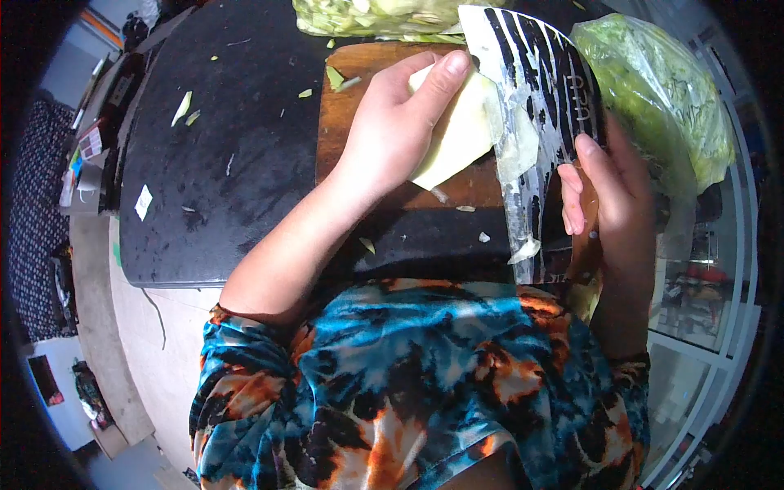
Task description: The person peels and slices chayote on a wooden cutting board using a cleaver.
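Observation:
My left hand [400, 114] is closed around a flat, pale green piece of vegetable [459, 131], thumb on top, over the wooden cutting board [347, 122]. Its exact kind I cannot tell. My right hand [612, 175] grips a wide kitchen knife [543, 73] by its brown wooden handle. The blade is dark with light stripes, tilted upward, and its lower edge lies close beside the vegetable piece; whether they touch is unclear. Wet pale scraps [516, 139] cling to the blade.
Behind the board sits a clear bag of cut green vegetable [367, 18]. A second plastic bag of greens [661, 98] stands at the right, near the knife. Small peelings [181, 108] are scattered over the black tabletop [237, 163]. Glazed metal framing [719, 310] stands at the far right.

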Demonstrator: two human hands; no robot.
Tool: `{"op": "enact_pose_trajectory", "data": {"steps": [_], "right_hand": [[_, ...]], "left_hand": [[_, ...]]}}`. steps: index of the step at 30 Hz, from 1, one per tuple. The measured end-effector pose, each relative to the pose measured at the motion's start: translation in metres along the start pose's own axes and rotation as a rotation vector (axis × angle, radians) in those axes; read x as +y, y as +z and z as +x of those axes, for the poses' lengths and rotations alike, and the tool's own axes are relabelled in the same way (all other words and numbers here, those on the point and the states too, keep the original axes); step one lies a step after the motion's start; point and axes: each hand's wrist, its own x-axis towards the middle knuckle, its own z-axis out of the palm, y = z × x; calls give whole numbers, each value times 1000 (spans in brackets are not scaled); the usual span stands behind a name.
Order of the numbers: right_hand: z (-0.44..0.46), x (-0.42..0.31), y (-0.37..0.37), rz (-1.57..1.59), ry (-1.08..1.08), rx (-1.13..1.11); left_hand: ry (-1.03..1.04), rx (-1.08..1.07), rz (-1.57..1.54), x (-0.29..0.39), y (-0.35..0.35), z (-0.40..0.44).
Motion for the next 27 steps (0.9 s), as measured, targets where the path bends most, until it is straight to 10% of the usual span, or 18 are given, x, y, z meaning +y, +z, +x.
{"op": "enact_pose_trajectory", "data": {"steps": [27], "right_hand": [[3,11,18,99,-58,26]], "left_hand": [[16,168,-119,0,11,-4]]}}
